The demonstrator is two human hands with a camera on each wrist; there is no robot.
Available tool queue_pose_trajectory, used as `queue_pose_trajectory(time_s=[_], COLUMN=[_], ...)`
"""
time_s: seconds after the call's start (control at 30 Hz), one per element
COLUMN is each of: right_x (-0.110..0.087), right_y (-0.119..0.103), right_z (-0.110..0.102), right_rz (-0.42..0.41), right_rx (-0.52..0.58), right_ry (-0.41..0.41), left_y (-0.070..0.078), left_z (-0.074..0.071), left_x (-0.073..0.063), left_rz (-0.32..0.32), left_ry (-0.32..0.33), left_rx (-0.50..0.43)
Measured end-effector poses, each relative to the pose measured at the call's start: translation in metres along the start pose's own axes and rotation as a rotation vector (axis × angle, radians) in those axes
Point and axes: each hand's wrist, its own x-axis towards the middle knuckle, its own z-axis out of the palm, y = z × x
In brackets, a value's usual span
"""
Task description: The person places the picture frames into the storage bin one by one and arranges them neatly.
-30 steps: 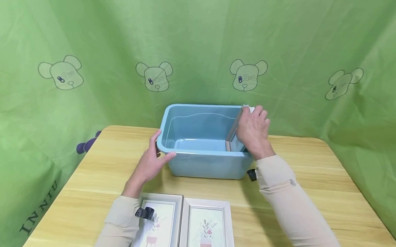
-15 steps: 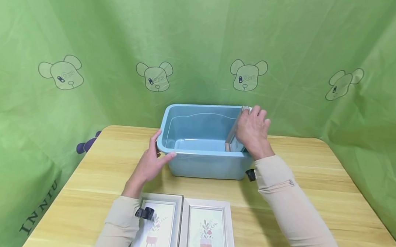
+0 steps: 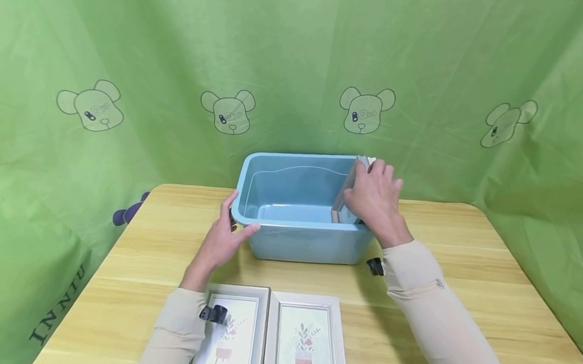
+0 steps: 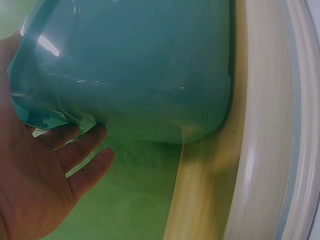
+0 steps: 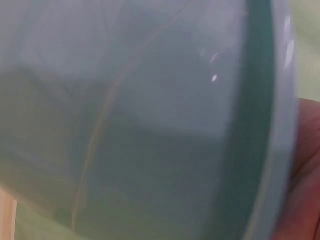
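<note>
A blue plastic bin (image 3: 304, 244) stands on the table. My left hand (image 3: 221, 242) grips its left end at the rim, thumb over the front corner and index finger on the side. In the left wrist view, the other fingers (image 4: 92, 175) lie near the bin's outer wall (image 4: 150, 65). Inside the right end, a picture frame (image 3: 343, 197) leans on edge. My right hand (image 3: 375, 200) reaches over the rim and holds its upper edge; the palm hides much of the frame. The right wrist view mostly shows the bin wall (image 5: 165, 125).
Two framed pictures of potted plants, a left one (image 3: 232, 336) and a right one (image 3: 303, 333), lie side by side in front of the bin on the wooden table (image 3: 452, 283). My left forearm overlaps the left one. Behind hangs a green curtain (image 3: 290, 51) with bear faces.
My right hand has shifted slightly, its wrist lower and a little farther right, and more of the picture frame's face edge shows. The left hand and bin stay put.
</note>
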Motion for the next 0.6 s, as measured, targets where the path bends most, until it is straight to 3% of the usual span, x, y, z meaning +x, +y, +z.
queue_pose_trajectory(time_s=[0.6], right_x=[-0.043], right_y=[-0.007], right_z=[0.001], right_rz=[-0.130], right_rx=[0.056], right_ry=[0.132], left_y=[-0.002], left_z=[0.000], left_x=[0.001], left_rz=[0.001], left_ry=[-0.006], left_rx=[-0.002])
